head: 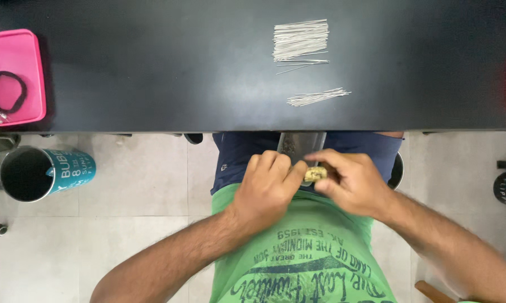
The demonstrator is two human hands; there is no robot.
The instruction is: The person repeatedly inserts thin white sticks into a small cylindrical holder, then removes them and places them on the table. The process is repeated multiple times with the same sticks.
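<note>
Head view: the left hand [266,188] and the right hand [351,182] meet over the lap, just below the near edge of the black table [152,73]. Pinched between them is a small, pale yellowish lump of soft-looking material [315,173]. It lies at about 3 o'clock from the left hand and 9 o'clock from the right, its long axis running roughly 9 to 3. The left fingers are curled almost closed with the thumb touching the lump's left end; the right thumb and forefinger close on its right end. Both hands are equally near.

Behind the lump a clear plastic bag [300,145] hangs from the table edge; what it holds is hard to make out. At 12 o'clock on the table lie two bundles of thin white sticks [300,40]. The lump's underside is hidden, and the far-left pink tray [17,45] is cut off.
</note>
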